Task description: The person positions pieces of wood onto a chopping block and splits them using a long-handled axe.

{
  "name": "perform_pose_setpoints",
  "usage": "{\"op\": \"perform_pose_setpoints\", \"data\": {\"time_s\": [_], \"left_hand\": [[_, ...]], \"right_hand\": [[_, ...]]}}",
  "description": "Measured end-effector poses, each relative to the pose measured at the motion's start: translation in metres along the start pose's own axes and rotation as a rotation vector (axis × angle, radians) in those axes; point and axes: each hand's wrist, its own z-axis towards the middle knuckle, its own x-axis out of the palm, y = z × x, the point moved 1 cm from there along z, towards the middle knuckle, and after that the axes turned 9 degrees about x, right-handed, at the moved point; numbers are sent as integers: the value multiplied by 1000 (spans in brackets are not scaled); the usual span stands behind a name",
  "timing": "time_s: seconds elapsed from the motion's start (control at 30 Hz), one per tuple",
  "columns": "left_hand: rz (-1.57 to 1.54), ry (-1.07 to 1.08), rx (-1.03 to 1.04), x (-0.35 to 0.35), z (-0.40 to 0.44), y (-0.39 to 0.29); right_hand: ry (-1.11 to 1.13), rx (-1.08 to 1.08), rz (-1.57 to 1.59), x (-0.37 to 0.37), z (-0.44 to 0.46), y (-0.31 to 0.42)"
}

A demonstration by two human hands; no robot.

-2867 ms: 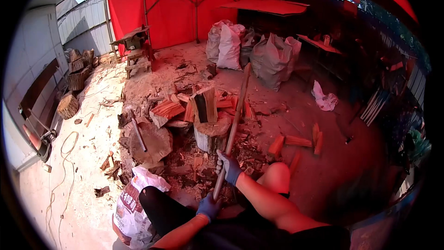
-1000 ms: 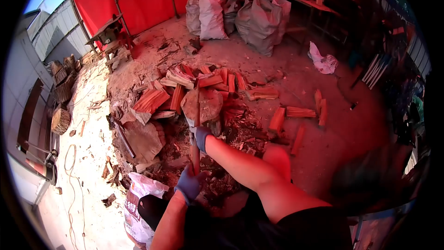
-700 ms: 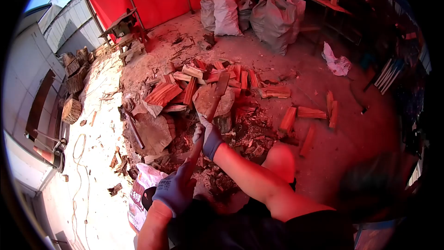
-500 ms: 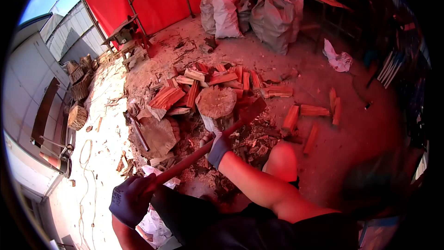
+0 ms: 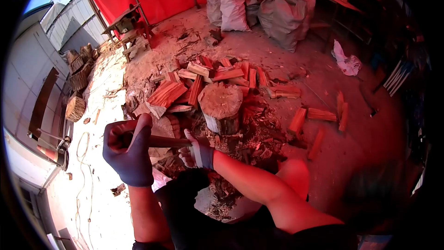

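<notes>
My left hand (image 5: 129, 150), in a dark glove, is closed round the rear end of an axe's wooden handle (image 5: 169, 142). Farther along the handle, my gloved right hand (image 5: 199, 152) is closed on it too, its thumb pointing up. The axe head cannot be made out now. Just beyond my right hand stands an upright chopping block (image 5: 221, 101), a round log with a worn, pale top. Split firewood (image 5: 167, 93) lies heaped behind it and to its left. A wide log round (image 5: 167, 125) sits left of the block, partly hidden by my left hand and the handle.
Wood chips (image 5: 259, 127) litter the floor round the block. Loose split pieces (image 5: 322, 114) lie to the right. Full sacks (image 5: 283, 18) stand at the back near a table (image 5: 335, 1). Uncut logs (image 5: 75, 108) line the left wall, and a cord (image 5: 82, 157) trails over the sunlit ground.
The axe has been drawn back toward me and its handle is more level. My left hand has risen; my right hand has moved left and down. The view has shifted slightly.
</notes>
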Motion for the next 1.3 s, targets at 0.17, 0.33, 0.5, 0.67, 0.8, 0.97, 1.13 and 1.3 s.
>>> {"op": "perform_pose_setpoints", "data": {"time_s": [0.17,0.33,0.5,0.67,0.8,0.97,1.13,1.3], "left_hand": [[-15,-150,-21,31,48,121],[-109,-148,-409,35,23,278],[-99,-191,-347,75,64,300],[-32,-111,-267,112,81,315],[63,-65,-206,126,88,321],[84,-105,-248,131,96,325],[68,-148,-276,115,100,335],[62,-89,-239,98,99,338]], "right_hand": [[-339,-110,-692,-2,-4,100],[-306,-241,-287,-162,11,249],[-1370,-735,-1062,-215,16,358],[-1721,-594,-1523,-191,46,440],[-1885,-737,-1814,-214,94,482],[-1819,-545,-1907,-223,89,522],[-1630,-597,-1310,-171,-47,520],[-1575,-775,-972,-289,-244,458]]}}
